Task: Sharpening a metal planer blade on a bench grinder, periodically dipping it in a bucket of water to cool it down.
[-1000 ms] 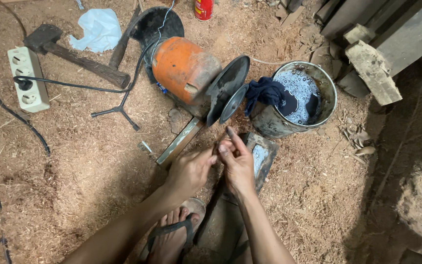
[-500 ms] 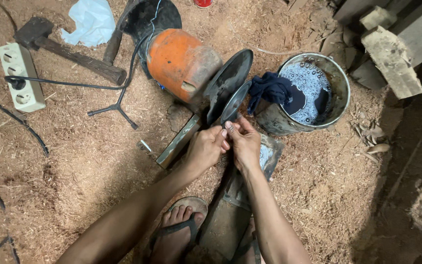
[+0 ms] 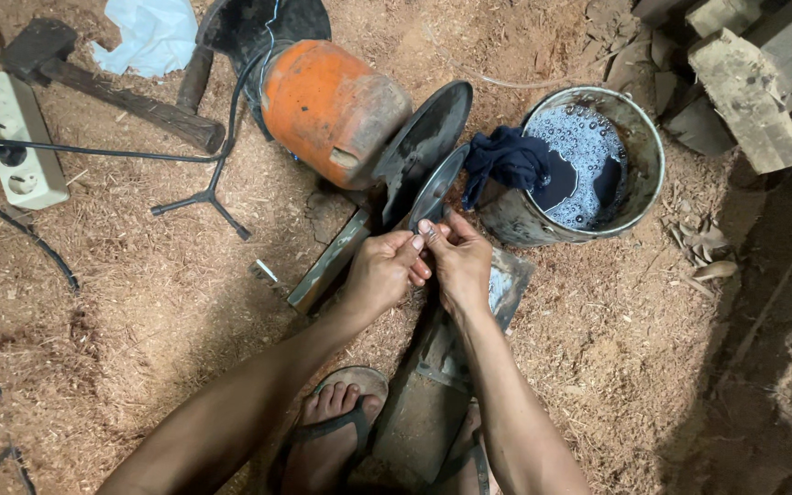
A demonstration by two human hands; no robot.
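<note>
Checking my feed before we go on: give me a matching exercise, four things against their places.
Things:
1 power strip
2 dark blue cloth
3 hammer
4 grinding disc

Places:
A draped over the metal bucket rim
B far left on the sawdust
C just above both hands' fingertips
D upper left, beside the pale blue rag

Pairs: 1-B, 2-A, 3-D, 4-C

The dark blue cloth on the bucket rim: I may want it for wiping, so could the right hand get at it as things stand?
Probably yes: the dark blue cloth hangs over the bucket rim just beyond the right hand, with nothing between them.
</note>
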